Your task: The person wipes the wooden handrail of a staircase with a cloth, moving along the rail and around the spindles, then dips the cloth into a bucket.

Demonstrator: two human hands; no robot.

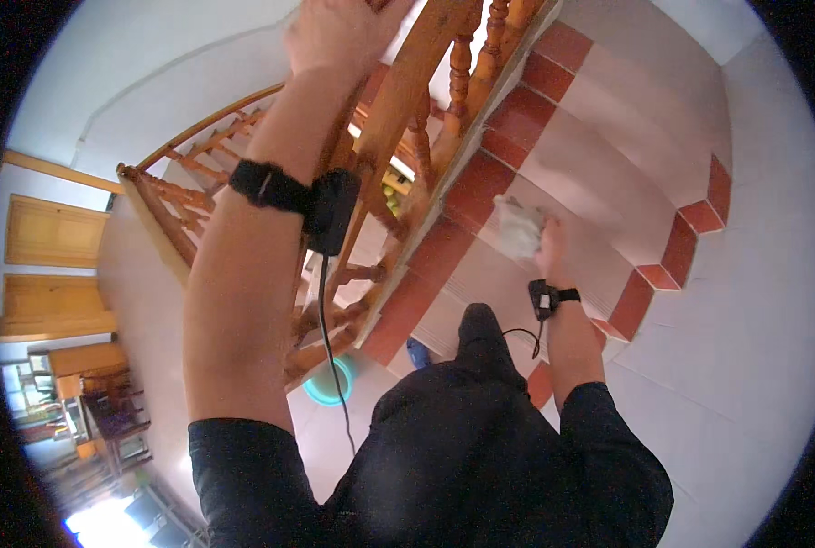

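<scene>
My right hand [552, 245] is shut on a pale, crumpled cloth [520, 226], which lies against a tiled stair step [571, 264] with red edge tiles. A black strapped device with a cable sits on that wrist. At the top of the view, my left hand [342, 31] is at the wooden handrail [407, 75] of the staircase; its fingers are partly cut off by the frame edge, so its grip cannot be told. The left forearm also wears a black band and a cabled device.
Turned wooden balusters [459, 75] line the stairs on the left. A turquoise basin [328, 383] stands on the floor below. White wall [736, 383] borders the steps at right. Wooden doors [58, 229] and furniture [109, 404] are at far left.
</scene>
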